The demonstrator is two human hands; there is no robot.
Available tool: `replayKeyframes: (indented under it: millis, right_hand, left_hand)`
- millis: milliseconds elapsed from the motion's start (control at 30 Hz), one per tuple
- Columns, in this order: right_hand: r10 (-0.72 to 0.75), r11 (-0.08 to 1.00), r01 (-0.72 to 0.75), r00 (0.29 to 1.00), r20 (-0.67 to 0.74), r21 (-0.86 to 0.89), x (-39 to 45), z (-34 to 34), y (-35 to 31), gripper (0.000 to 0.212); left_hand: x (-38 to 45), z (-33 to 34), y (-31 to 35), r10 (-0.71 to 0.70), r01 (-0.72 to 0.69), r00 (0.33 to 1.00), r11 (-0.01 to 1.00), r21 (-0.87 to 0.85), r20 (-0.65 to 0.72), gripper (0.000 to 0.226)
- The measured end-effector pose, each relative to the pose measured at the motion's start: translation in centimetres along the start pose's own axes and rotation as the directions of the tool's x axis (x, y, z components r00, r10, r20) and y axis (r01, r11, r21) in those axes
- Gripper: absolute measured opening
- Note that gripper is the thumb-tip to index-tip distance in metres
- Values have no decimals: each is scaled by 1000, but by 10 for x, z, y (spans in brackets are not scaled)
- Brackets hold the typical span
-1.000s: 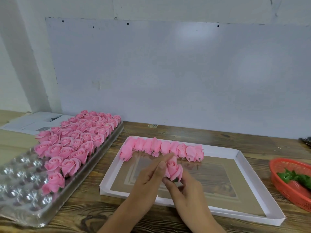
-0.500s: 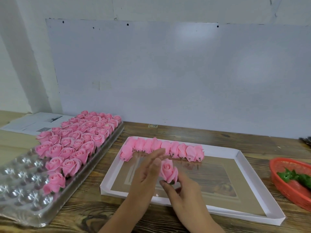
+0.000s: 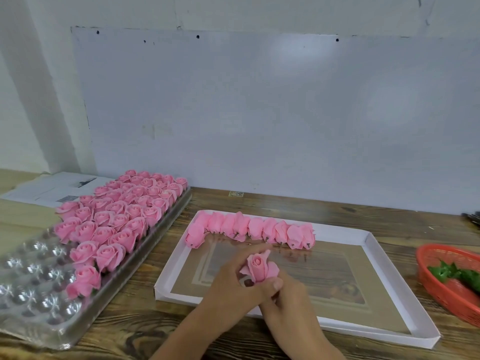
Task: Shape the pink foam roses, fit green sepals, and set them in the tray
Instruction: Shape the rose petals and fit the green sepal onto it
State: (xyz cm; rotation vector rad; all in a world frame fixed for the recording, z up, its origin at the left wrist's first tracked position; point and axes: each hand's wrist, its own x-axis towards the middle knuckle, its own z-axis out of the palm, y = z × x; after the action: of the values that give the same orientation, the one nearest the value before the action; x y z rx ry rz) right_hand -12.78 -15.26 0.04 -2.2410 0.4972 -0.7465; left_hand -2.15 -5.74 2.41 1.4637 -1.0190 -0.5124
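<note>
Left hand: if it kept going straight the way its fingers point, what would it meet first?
Most likely the pink rose that the left hand and right hand already hold; beyond it, bare white tray, though depth is unclear.

A wooden table (image 3: 272,206) stands against a white board (image 3: 259,113). Printed papers (image 3: 52,187) lie at the far left.

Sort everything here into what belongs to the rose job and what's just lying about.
Job: rose held by left hand and right hand; white tray; clear tray; red basket of green sepals.
Lying about: papers.
</note>
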Motion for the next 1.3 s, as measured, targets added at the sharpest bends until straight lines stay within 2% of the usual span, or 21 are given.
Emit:
replayKeyframes:
  millis: [100, 167, 233, 300, 367, 433, 633, 800, 1067, 1300]
  right_hand:
    - [6, 998, -5, 1000, -9, 57, 0, -4, -4, 19]
    - [8, 998, -8, 1000, -7, 67, 0, -5, -6, 20]
    - [-16, 999, 17, 1000, -3, 51, -1, -5, -8, 20]
    - [-37, 998, 36, 999, 16, 44, -1, -5, -11, 25]
    - [-53, 998, 52, 998, 31, 34, -1, -5, -12, 34]
    - [-52, 998, 51, 998, 33, 20, -1, -5, -12, 38]
    - [-20, 998, 19, 1000, 20, 54, 0, -3, -9, 23]
    - [-41, 998, 40, 999, 33, 46, -1, -3, -10, 24]
    - [-56, 997, 55, 998, 22, 56, -1, -2, -9, 26]
    - [-91, 995, 90, 995, 29, 36, -2, -2, -10, 27]
  left_hand:
    - [0, -1, 0, -87, 92, 993, 995, -50, 82, 72]
    - [0, -1, 3, -44, 48, 997, 996, -77, 57, 80]
    - [1, 0, 6, 86, -92, 993, 993, -78, -80, 61]
    - [2, 1, 8, 209, -231, 955, 969, -84, -211, 34]
    - [3, 1, 9, 251, -272, 934, 961, -51, -253, 12]
    - [3, 2, 8, 254, -268, 935, 963, -23, -249, 3]
    - [2, 1, 8, 287, -326, 918, 939, -108, -275, 31]
    - [1, 1, 8, 310, -332, 912, 943, -37, -269, 16]
    - [3, 1, 11, 363, -390, 885, 920, -36, -293, 18]
    - [1, 0, 9, 229, -238, 961, 970, -43, -155, 8]
